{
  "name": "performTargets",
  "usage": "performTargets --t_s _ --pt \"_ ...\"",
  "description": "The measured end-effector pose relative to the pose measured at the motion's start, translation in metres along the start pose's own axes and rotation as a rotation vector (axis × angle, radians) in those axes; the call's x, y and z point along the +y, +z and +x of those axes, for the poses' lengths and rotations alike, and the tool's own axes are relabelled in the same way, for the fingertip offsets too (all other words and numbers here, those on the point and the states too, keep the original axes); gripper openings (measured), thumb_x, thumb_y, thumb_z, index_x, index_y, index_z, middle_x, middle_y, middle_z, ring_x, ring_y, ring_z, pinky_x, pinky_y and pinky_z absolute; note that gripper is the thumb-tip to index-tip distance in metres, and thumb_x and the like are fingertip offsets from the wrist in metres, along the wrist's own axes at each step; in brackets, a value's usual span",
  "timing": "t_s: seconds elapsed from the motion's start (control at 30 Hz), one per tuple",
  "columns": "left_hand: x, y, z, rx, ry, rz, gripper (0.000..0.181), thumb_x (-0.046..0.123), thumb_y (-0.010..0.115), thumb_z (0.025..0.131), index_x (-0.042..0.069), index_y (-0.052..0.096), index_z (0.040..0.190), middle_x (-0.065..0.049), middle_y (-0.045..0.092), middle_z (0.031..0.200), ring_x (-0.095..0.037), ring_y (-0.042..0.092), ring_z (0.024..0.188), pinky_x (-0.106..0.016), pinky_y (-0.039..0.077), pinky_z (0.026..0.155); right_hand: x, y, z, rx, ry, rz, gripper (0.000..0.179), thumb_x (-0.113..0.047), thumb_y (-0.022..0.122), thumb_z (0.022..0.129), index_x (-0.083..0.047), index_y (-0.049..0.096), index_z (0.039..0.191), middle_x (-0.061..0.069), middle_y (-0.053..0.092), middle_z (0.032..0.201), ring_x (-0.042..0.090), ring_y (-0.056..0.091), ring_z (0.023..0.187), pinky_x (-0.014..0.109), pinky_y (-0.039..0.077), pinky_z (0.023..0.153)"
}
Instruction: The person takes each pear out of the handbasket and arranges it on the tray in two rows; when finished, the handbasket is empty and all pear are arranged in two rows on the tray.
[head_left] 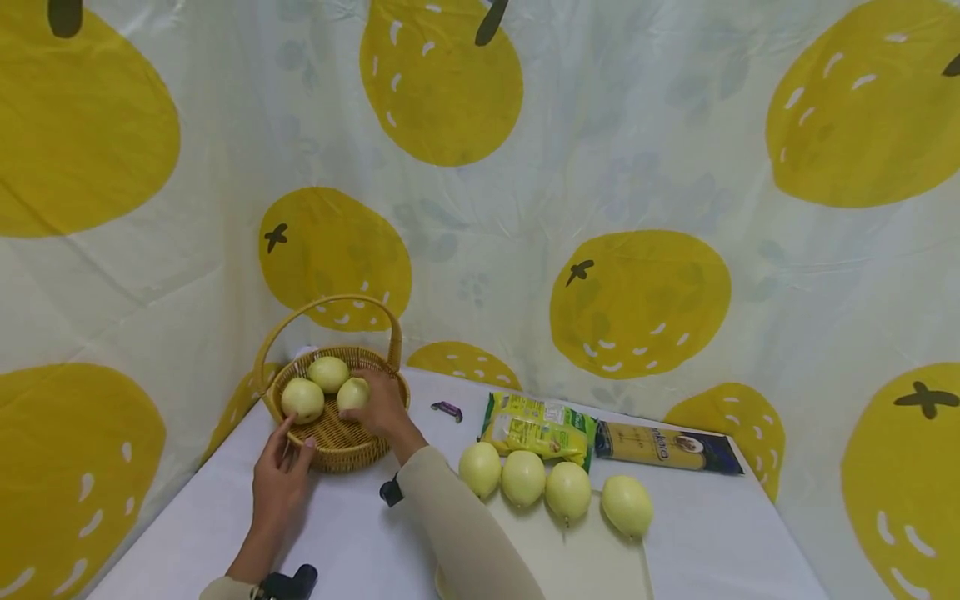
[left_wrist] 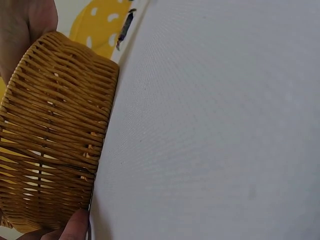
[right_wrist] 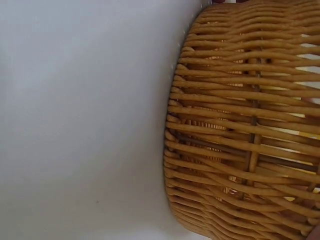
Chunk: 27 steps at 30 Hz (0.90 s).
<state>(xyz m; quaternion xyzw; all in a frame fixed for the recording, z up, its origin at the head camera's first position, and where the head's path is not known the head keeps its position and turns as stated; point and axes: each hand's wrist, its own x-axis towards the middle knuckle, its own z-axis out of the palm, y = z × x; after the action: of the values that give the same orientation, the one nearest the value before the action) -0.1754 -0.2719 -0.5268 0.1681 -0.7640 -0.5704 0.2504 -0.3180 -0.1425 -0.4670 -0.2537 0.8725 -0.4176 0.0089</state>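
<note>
Right grip (head_left: 381, 406): my thumb and fingers close round a pale fruit (head_left: 354, 394), part of which shows between them.
Held fruit: inside the wicker basket (head_left: 352, 457), toward its right side; I cannot tell whether it touches the bottom.
Left grip (head_left: 280, 471): at the basket's near left, a fingertip by the rim and my thumb at the outer wall; I cannot tell how far these fingers curl.
Basket: upright on the white tabletop (head_left: 720, 542), its handle (head_left: 337, 298) arched above it.
Fruit beside the held one: a left fruit (head_left: 302, 400) and a far fruit (head_left: 328, 374), close together in the basket.
Tray (head_left: 592, 571): four more fruit along its far side, three in a row (head_left: 523, 479) and one (head_left: 627, 506) apart at the right; my right sleeve (head_left: 465, 525) crosses in front.
Packets: a yellow-green bag (head_left: 536, 427) behind the row, a long dark-ended packet (head_left: 660, 446) beside it.
Purple wrapper (head_left: 447, 410): between basket and bag.
</note>
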Motion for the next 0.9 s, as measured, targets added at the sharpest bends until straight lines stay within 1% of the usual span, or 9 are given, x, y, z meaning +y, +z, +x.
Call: performTargets --t_s 0.07,0.17,0.33,0.43,0.5,0.63,0.73,0.83,0.9 --pt "0.0 0.0 0.0 -0.001 -0.002 0.0 0.063 0.031 0.062 0.109 0.021 0.038 0.167 -0.012 0.029 0.175 -0.035 0.028 0.162 -0.048 0.029 0.131 0.0 -0.001 0.001 -0.031 -0.005 -0.014 0.072 -0.022 0.093 0.084 -0.018 0.061 0.149 0.004 0.059 0.153 0.028 0.049 0.147 0.043 0.048 0.121" --pt "0.0 0.0 0.0 0.0 -0.001 0.001 0.062 0.031 0.062 0.109 0.022 0.038 0.166 -0.012 0.03 0.174 -0.035 0.029 0.161 -0.049 0.03 0.131 0.0 0.0 0.002 -0.064 -0.02 -0.076 0.073 -0.027 0.091 0.086 -0.018 0.06 0.151 0.006 0.058 0.155 0.029 0.049 0.147 0.043 0.047 0.122" --pt "0.0 0.0 0.0 -0.001 0.003 0.0 0.062 0.031 0.062 0.109 0.021 0.038 0.166 -0.012 0.03 0.174 -0.036 0.029 0.161 -0.049 0.03 0.13 0.0 0.003 0.002 -0.078 -0.047 -0.187 0.071 -0.036 0.091 0.086 -0.018 0.063 0.148 0.005 0.061 0.152 0.028 0.048 0.149 0.04 0.046 0.124" --pt "0.0 0.0 0.0 -0.003 0.006 0.001 0.062 0.03 0.062 0.109 0.02 0.039 0.166 -0.012 0.03 0.174 -0.036 0.029 0.161 -0.05 0.031 0.13 0.002 0.005 0.002 -0.074 -0.044 -0.198 0.068 -0.04 0.091 0.085 -0.019 0.065 0.144 0.004 0.063 0.149 0.026 0.051 0.147 0.038 0.048 0.121" --pt "0.001 0.0 -0.001 -0.003 0.011 0.003 0.062 0.03 0.062 0.109 0.02 0.039 0.166 -0.013 0.031 0.174 -0.036 0.029 0.161 -0.049 0.031 0.13 0.003 0.006 0.001 -0.072 -0.047 -0.198 0.066 -0.042 0.092 0.084 -0.02 0.065 0.141 0.002 0.064 0.146 0.023 0.055 0.141 0.035 0.051 0.117" --pt "0.001 -0.001 -0.001 -0.003 0.016 0.003 0.062 0.031 0.062 0.109 0.02 0.039 0.166 -0.011 0.031 0.174 -0.035 0.029 0.161 -0.048 0.031 0.13 0.002 0.005 -0.001 -0.074 -0.076 -0.208 0.065 -0.042 0.094 0.08 -0.021 0.066 0.134 -0.002 0.069 0.134 0.015 0.064 0.124 0.028 0.056 0.105" --pt "0.0 0.0 -0.001 -0.006 0.012 0.002 0.062 0.03 0.062 0.109 0.021 0.039 0.166 -0.01 0.03 0.174 -0.034 0.029 0.161 -0.046 0.031 0.13 0.003 0.007 0.0 -0.105 -0.092 -0.229 0.063 -0.045 0.095 0.078 -0.023 0.067 0.131 -0.006 0.071 0.129 0.012 0.066 0.118 0.027 0.057 0.1" --pt "0.0 0.0 -0.002 -0.005 0.011 0.002 0.062 0.03 0.062 0.109 0.021 0.039 0.166 -0.01 0.031 0.174 -0.034 0.029 0.161 -0.041 0.031 0.13 0.006 0.009 0.001 -0.142 -0.098 -0.245 0.062 -0.048 0.094 0.078 -0.028 0.068 0.131 -0.011 0.071 0.13 0.011 0.066 0.12 0.028 0.057 0.1" --pt "-0.001 0.0 -0.001 -0.004 0.011 0.004 0.062 0.03 0.062 0.109 0.022 0.039 0.166 -0.01 0.031 0.174 -0.033 0.029 0.161 -0.036 0.032 0.13 0.007 0.01 0.002 -0.163 -0.099 -0.251 0.063 -0.048 0.094 0.079 -0.03 0.07 0.134 -0.012 0.071 0.134 0.011 0.066 0.124 0.029 0.057 0.103"
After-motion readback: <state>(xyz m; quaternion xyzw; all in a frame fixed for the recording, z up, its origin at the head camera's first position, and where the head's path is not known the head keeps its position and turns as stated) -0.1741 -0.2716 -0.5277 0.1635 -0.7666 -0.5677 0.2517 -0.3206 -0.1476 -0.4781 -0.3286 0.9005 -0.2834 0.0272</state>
